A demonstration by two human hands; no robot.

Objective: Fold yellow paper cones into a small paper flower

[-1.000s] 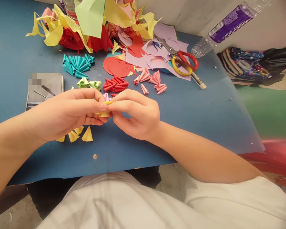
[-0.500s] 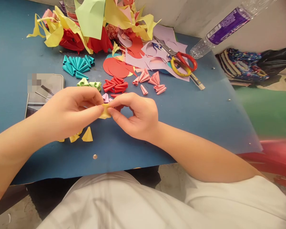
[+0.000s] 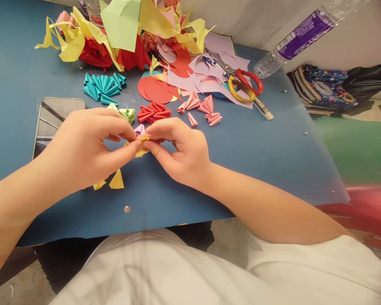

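My left hand and my right hand meet over the blue table, and both pinch one small yellow paper piece between thumb and fingers. The paper is partly rolled and mostly hidden by my fingertips. Finished yellow paper cones lie on the table just under my left hand. Light green cones and a lilac cone sit right behind my fingers.
Red cones, pink cones and teal cones lie in groups further back. Behind them are a heap of paper scraps, scissors and a plastic bottle. A phone lies at the left.
Both hands have stayed together on the yellow paper, shifting slightly while the fingers work it tighter. My left hand has moved a little up and now covers more of the green cones.
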